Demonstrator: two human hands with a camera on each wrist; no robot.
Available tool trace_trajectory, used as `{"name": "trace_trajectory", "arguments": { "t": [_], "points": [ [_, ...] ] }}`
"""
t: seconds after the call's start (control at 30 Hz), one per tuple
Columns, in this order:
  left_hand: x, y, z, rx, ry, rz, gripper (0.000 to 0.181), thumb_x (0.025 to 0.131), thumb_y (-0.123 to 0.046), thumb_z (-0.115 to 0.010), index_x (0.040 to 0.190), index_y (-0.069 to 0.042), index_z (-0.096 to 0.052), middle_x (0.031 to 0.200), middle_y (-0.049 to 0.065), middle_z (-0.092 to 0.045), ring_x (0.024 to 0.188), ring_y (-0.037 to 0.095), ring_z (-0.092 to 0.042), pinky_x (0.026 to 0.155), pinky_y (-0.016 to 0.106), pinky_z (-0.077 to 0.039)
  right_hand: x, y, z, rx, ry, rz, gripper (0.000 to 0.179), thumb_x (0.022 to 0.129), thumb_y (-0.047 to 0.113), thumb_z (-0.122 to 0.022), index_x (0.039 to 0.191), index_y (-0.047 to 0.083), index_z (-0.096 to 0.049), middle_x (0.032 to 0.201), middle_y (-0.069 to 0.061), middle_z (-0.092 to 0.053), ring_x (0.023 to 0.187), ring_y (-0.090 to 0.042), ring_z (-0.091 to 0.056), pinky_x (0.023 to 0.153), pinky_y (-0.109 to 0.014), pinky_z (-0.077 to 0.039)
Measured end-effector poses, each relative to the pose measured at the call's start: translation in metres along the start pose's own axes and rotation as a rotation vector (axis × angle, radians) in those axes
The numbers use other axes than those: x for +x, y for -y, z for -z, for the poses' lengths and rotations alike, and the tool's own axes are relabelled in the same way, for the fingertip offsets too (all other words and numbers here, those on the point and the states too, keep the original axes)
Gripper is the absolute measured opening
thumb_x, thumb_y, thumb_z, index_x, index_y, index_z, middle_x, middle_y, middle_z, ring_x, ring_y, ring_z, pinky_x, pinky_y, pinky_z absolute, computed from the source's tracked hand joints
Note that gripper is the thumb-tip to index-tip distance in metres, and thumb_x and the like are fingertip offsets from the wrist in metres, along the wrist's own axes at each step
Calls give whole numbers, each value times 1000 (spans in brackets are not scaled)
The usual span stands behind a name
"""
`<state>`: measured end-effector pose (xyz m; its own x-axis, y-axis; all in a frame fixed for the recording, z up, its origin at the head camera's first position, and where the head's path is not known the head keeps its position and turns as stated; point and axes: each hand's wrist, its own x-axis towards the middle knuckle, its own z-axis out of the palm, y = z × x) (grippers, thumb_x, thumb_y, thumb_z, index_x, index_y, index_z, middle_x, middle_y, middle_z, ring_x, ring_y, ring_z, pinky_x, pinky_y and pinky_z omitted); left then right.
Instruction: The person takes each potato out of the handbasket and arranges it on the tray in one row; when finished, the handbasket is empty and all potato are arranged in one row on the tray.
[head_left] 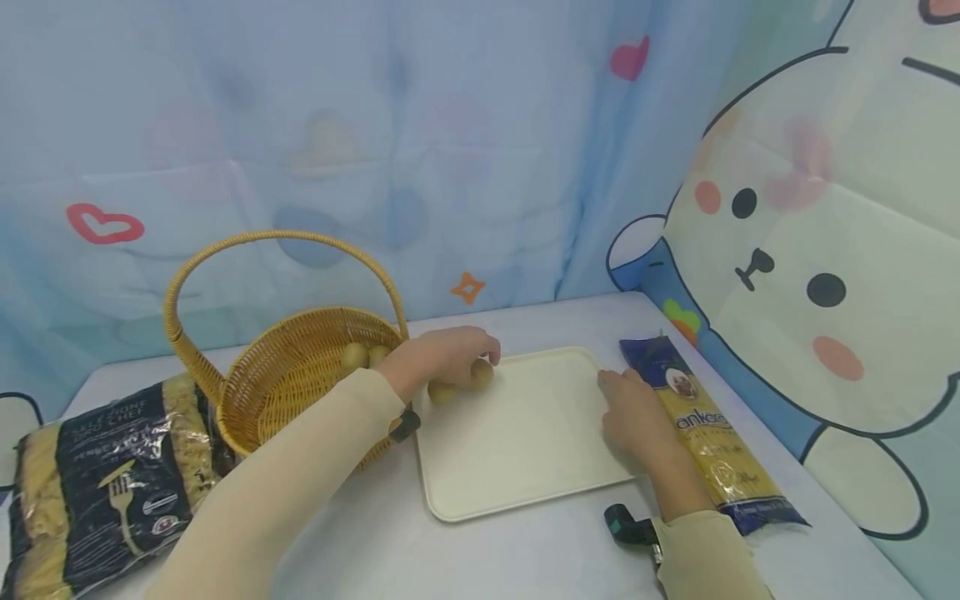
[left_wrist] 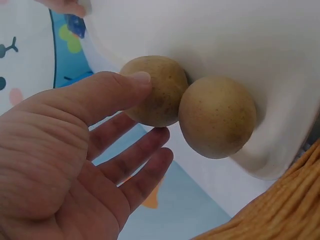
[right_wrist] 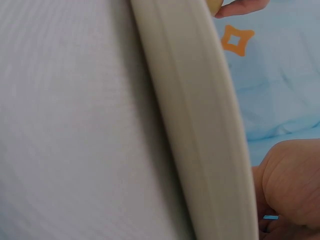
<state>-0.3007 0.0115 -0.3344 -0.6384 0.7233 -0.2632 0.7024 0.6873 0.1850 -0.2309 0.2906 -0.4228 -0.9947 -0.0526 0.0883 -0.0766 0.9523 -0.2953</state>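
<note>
A cream tray (head_left: 525, 450) lies on the table, with two round brown potatoes at its far left corner. My left hand (head_left: 450, 354) reaches over from the basket side and holds one potato (left_wrist: 159, 90), thumb on one side and fingers on the other. The other potato (left_wrist: 217, 117) sits against it, close to the tray's corner. My right hand (head_left: 637, 417) grips the right rim of the tray; its fingers are partly hidden. In the right wrist view, the tray's wall (right_wrist: 200, 120) fills the middle, with the right hand (right_wrist: 292, 187) at the lower right.
Left of the tray stands a wicker basket (head_left: 277, 383) with a tall handle and several potatoes (head_left: 356, 357) inside. A dark pasta bag (head_left: 112, 475) lies at the far left. A blue and yellow pasta packet (head_left: 708, 433) lies beyond the right hand. A curtain (head_left: 480, 167) hangs behind.
</note>
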Motion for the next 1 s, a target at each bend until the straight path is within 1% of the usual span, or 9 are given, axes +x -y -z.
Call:
{"name": "trace_trajectory", "arguments": {
  "t": [0.17,0.33,0.4,0.5,0.63,0.7,0.77,0.9,1.0],
  "points": [
    [-1,-2,0,-7,1,11,38,92,-6,-60,130,-11,-58,129,4,-55,108,16,-52,88,33,-44,0,1,-1,5,-4,-4,60,81,-10,-52,140,-7,-44,125,-31,-50,111,-43,-52,96,-57,-41],
    [-3,-2,0,-5,5,26,38,92,-10,-61,130,-12,-58,130,4,-54,111,17,-51,90,34,-44,-1,3,-3,6,8,-14,60,81,-9,-52,140,-7,-43,126,-31,-50,111,-43,-52,95,-57,-42],
    [-6,0,1,-11,-4,19,38,92,-11,-63,129,-11,-58,131,5,-54,112,17,-51,90,34,-44,-1,4,-3,11,12,-16,60,81,-9,-52,141,-7,-43,127,-31,-50,111,-43,-52,95,-57,-42],
    [-12,3,5,-28,-33,-3,38,91,-12,-66,128,-10,-58,132,6,-53,117,19,-50,95,34,-42,0,4,-5,14,11,-5,61,80,-9,-52,141,-7,-43,126,-31,-49,111,-44,-51,95,-58,-42],
    [-22,5,15,-98,-63,-31,38,91,-15,-67,127,-11,-56,134,7,-51,124,22,-48,99,35,-40,2,0,-6,-5,-2,17,60,81,-8,-51,140,-8,-42,125,-31,-50,112,-44,-51,96,-58,-41],
    [-28,5,20,-136,-70,-49,37,92,-16,-67,127,-11,-56,133,7,-51,122,22,-50,97,34,-41,2,-1,-5,-9,0,20,60,81,-8,-51,141,-8,-42,125,-32,-49,113,-46,-50,97,-58,-40],
    [-36,9,25,-164,-83,-75,35,92,-17,-67,126,-12,-58,131,5,-53,117,22,-53,95,32,-43,3,1,-3,-9,6,19,60,81,-8,-51,140,-9,-42,126,-33,-49,113,-46,-50,97,-59,-40],
    [-57,16,33,-212,-118,-126,30,93,-13,-63,122,-12,-61,128,2,-56,111,23,-57,93,31,-45,2,3,-1,-19,14,36,60,80,-9,-51,139,-10,-42,127,-34,-48,115,-48,-48,98,-60,-38],
    [-72,22,35,-289,-142,-160,29,93,-11,-60,122,-11,-63,126,2,-57,110,22,-57,92,30,-47,3,2,-2,-20,9,47,59,80,-9,-51,138,-11,-43,127,-35,-48,115,-49,-48,98,-60,-38]
  ]
}}
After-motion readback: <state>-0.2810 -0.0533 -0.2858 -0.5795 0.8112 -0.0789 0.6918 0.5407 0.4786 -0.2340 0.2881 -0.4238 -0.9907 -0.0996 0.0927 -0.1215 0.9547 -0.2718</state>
